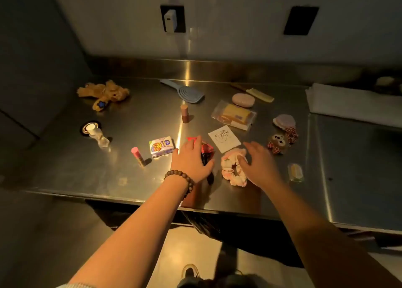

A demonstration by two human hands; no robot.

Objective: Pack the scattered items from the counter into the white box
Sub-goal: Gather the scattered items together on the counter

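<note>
Both forearms reach in from the near edge over the steel counter (91,174). Left hand (191,161), with a bead bracelet (182,182) on its wrist, lies over a red-and-black packet (205,150), fingers spread and thumb curved round the packet's right side. Right hand (258,163) is relaxed and spread, its fingers touching the pink scrunchie (231,171).

Item positions:
- Left of the packet: a small printed carton (162,146), then a pink-capped tube (138,156) standing upright.
- Behind the scrunchie: a white card (224,138) with a line drawing.
- Further back: a wrapped yellow block (235,114), a brown tube (185,113), a pink oval case (243,100), a cream comb (260,94), a grey hairbrush (185,91).
- Far left: a plush bear (104,94) and a clear bottle (97,133).
- Right: a plush charm (279,144) and a small clear pouch (295,172).

White box (348,105) sits at the far right of the counter, well apart from both hands.
</note>
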